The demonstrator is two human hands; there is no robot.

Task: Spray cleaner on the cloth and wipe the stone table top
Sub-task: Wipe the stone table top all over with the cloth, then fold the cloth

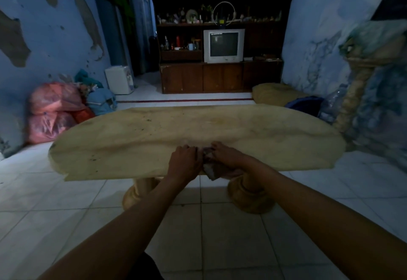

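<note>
A long beige stone table top (154, 139) on two round pedestals spans the middle of the head view, with dark specks on its left half. At its near edge lies a small pale cloth (211, 170), partly hanging over the rim. My left hand (185, 161) and my right hand (226, 155) are side by side on the cloth, fingers curled into it. Most of the cloth is hidden under the hands. No spray bottle is visible.
Pink plastic bags (52, 112) and bundles lie on the floor at the left wall. A cushion (273, 93) and an empty plastic bottle (332, 105) are at the right. A cabinet with a television (223, 45) stands behind. White floor tiles surround the table.
</note>
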